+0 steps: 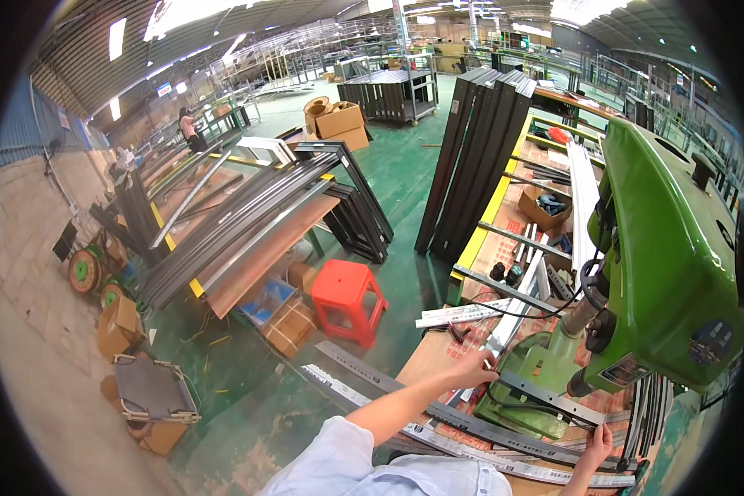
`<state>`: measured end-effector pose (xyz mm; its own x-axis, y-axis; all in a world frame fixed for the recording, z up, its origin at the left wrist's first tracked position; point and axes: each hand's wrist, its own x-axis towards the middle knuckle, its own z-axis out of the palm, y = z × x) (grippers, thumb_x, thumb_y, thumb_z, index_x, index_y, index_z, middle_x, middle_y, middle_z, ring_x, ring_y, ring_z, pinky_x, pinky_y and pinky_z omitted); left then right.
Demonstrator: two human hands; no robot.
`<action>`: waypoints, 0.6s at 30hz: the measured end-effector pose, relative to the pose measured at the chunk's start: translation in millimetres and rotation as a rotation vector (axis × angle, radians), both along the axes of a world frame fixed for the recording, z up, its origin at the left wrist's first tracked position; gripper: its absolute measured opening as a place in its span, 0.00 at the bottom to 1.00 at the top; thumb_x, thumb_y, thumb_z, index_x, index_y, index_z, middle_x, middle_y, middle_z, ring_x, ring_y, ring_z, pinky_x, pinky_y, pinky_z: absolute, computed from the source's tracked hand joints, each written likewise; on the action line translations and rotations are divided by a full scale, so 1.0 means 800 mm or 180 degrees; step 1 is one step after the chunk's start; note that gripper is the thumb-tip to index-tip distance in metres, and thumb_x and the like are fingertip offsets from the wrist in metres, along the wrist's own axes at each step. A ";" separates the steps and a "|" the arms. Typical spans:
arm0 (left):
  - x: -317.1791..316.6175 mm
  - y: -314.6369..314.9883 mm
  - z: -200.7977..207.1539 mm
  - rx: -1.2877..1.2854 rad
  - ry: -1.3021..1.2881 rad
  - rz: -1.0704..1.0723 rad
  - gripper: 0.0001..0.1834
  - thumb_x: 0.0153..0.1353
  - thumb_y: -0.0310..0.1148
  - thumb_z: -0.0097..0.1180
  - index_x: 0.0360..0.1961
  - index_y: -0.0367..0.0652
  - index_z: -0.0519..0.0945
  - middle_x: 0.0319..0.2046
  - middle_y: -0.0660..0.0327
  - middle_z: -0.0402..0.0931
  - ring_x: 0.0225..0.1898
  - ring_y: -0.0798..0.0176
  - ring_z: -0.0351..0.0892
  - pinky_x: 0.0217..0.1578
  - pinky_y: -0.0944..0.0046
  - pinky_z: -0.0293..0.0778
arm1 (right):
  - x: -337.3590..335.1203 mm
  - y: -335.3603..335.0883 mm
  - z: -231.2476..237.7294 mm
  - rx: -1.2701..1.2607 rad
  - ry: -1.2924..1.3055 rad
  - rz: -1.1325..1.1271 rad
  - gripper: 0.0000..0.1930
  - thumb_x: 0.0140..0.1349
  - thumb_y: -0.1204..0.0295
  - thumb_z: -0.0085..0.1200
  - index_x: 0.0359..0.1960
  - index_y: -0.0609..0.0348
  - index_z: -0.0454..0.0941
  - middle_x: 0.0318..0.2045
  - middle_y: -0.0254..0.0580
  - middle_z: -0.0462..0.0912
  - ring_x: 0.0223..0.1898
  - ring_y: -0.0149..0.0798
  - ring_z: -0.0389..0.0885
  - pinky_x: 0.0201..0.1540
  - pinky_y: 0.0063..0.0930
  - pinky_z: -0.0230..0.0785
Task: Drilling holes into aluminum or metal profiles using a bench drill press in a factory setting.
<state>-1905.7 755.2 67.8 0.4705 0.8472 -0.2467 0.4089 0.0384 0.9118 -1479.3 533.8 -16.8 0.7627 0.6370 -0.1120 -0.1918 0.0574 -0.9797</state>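
Observation:
A short dark metal profile strip [547,398] lies across the base [517,417] of a green drill press [670,248], close beside the drill chuck [580,383]. My left hand [474,369] is closed around the strip's left end, thumb and fingers pinching it. At the right end, my right hand [597,447] grips it with the fingertips. Whether the drill tip touches the strip I cannot tell. In front of the base, long dark profiles [488,429] and a silver-white profile [455,442] run along the bench below my forearms.
White profiles [463,313] and a cardboard box [544,207] lie on the bench [426,357]. Tall dark frames [475,157] lean at its far left. A red stool [347,302], a table stacked with dark frames [248,207] and a folding chair [157,388] stand left. A person [190,128] is far off.

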 end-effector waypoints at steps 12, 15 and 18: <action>0.010 -0.029 -0.043 -0.1611 -0.1287 0.0473 0.19 0.69 0.31 0.56 0.60 0.37 0.78 0.30 0.61 0.80 0.22 0.69 0.76 0.22 0.65 0.74 | -0.016 -0.001 0.009 0.0127 0.0049 -0.0088 0.09 0.71 0.72 0.59 0.49 0.60 0.82 0.39 0.30 0.85 0.37 0.25 0.82 0.38 0.21 0.75; 0.009 -0.013 -0.023 -0.1303 -0.0769 0.0244 0.16 0.70 0.31 0.57 0.57 0.39 0.80 0.35 0.64 0.84 0.33 0.70 0.82 0.28 0.68 0.70 | -0.031 -0.001 0.024 0.0056 0.0071 -0.0034 0.10 0.71 0.70 0.60 0.51 0.56 0.81 0.38 0.29 0.85 0.35 0.25 0.81 0.38 0.21 0.75; 0.014 -0.031 -0.008 -0.0875 -0.0380 0.0529 0.17 0.70 0.31 0.57 0.58 0.37 0.79 0.35 0.61 0.84 0.31 0.69 0.81 0.27 0.70 0.70 | -0.048 0.001 0.039 0.0064 0.0305 -0.0129 0.11 0.71 0.70 0.58 0.52 0.56 0.81 0.36 0.30 0.85 0.32 0.27 0.83 0.33 0.22 0.78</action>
